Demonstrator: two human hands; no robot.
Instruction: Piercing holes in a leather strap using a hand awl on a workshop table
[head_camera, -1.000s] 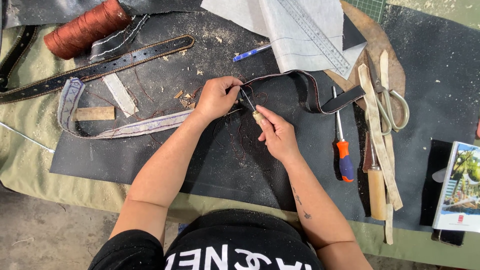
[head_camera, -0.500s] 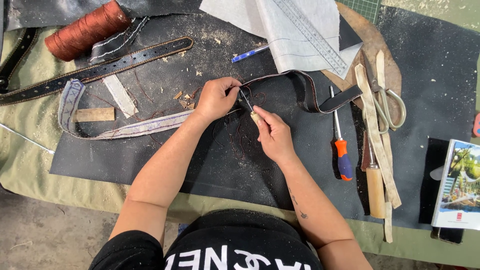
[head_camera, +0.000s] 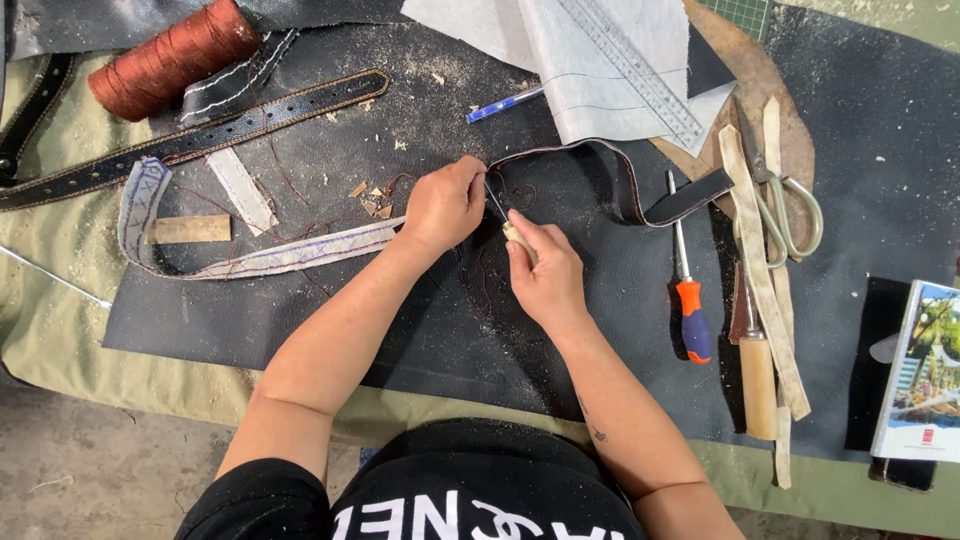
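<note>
My left hand (head_camera: 442, 207) is curled shut, pinching the leather strap (head_camera: 600, 170) flat against the dark mat (head_camera: 300, 320). My right hand (head_camera: 545, 272) is closed around a small awl (head_camera: 503, 218) with a pale wooden handle; its thin metal tip angles up toward my left fingertips and meets the strap there. The strap is dark with a lighter stitched edge. From my hands it loops up and to the right, then bends back down and ends just beside a screwdriver (head_camera: 688, 300) with an orange and blue handle. To my left, a pale stitched band (head_camera: 290, 255) runs out from under my left hand, with small leather scraps (head_camera: 372, 200) lying just above it.
</note>
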